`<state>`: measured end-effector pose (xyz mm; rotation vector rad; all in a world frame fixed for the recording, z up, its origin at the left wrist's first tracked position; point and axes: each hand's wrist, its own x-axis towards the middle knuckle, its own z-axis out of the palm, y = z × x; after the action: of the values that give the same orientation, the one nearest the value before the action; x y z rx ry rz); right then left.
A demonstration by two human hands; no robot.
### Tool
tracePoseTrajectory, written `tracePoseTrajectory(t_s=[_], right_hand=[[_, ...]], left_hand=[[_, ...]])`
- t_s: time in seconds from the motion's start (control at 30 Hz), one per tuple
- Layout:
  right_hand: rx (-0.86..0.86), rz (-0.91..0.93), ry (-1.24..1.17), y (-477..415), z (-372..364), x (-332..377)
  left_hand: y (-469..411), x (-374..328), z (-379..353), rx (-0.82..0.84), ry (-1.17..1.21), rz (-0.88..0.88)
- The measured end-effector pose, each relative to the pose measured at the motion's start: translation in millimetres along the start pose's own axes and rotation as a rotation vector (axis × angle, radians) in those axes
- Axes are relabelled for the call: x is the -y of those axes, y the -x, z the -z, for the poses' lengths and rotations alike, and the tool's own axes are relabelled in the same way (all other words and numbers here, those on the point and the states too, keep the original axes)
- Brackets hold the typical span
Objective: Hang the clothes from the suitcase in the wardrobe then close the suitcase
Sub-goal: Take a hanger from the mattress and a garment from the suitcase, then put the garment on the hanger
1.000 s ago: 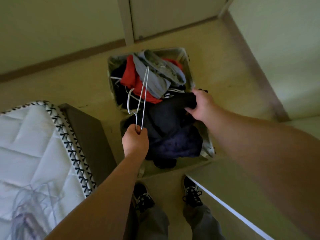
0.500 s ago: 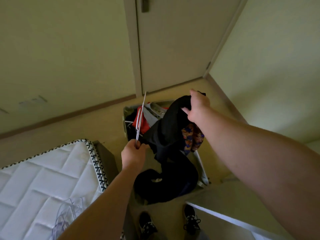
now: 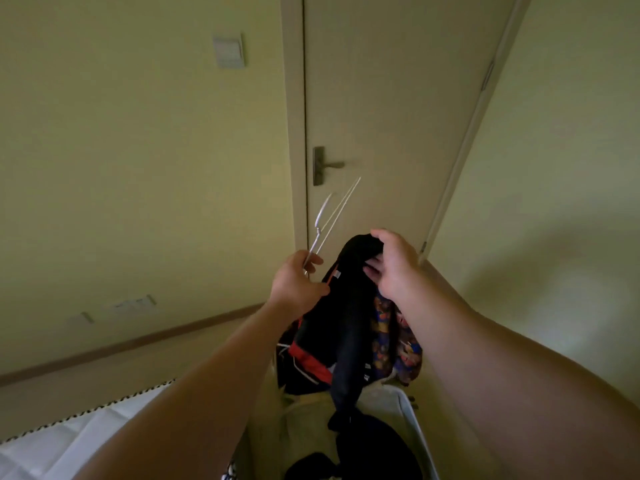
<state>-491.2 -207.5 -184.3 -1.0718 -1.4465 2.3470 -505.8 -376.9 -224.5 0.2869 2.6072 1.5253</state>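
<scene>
Left hand [image 3: 296, 284] pinches the near end of a thin wire hanger [image 3: 332, 216] between thumb and fingers; the hanger slants up and away toward the door handle [image 3: 327, 165]. Right hand [image 3: 394, 263] is curled over the top of a black garment [image 3: 346, 323] and grips it, with the fingers wrapped into the fabric. My two hands are raised side by side, close but apart, and the left one sits just beside the garment's edge. A small pale label [image 3: 336, 274] shows on that edge; its writing is too small to read. The garment hangs down from my right hand into the open suitcase [image 3: 412, 420] on the floor below. It partly covers a red-trimmed item [image 3: 311, 365] on the left and a patterned blue-and-orange item [image 3: 384, 327] on the right. More dark clothes lie at the suitcase's near end. A closed door [image 3: 398, 98] stands on the far side, with a wall switch [image 3: 228, 51] to its left. The quilted mattress [image 3: 69, 441] lies near left, partly hidden by my left forearm.
</scene>
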Motion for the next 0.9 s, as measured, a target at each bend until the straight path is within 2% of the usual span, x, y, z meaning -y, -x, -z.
tracePoseTrajectory(t_s=[0.13, 0.27, 0.37, 0.5, 0.57, 0.63, 0.67, 0.73, 0.8, 0.9], right_hand=[[0.108, 0.059, 0.186, 25, -14, 19], [0.167, 0.049, 0.159, 40, -24, 35], [0.136, 0.101, 0.155, 41, -24, 45], [-0.002, 0.278, 0.336, 33, -17, 43], [-0.135, 0.406, 0.581, 33, -12, 38], [-0.306, 0.707, 0.782, 36, -8, 29], [-0.285, 0.884, 0.775, 38, -7, 22], [-0.08, 1.116, 0.784, 40, -10, 9], [0.034, 1.215, 0.843, 37, -15, 0], [0.002, 1.333, 0.77, 39, -20, 2]], left_hand=[[-8, -33, 4, 0.027, -0.039, -0.111], [-18, -48, 16, -0.084, -0.1, -0.072], [-25, -53, 30, -0.072, -0.103, -0.07], [-30, -69, 50, -0.09, -0.127, -0.113], [-30, -78, 58, -0.088, -0.182, -0.149], [-28, -83, 63, -0.088, -0.25, -0.173], [-27, -84, 64, -0.082, -0.276, -0.182], [-24, -87, 66, -0.069, -0.305, -0.186], [-21, -87, 69, -0.06, -0.323, -0.182], [-18, -84, 74, -0.06, -0.343, -0.148]])
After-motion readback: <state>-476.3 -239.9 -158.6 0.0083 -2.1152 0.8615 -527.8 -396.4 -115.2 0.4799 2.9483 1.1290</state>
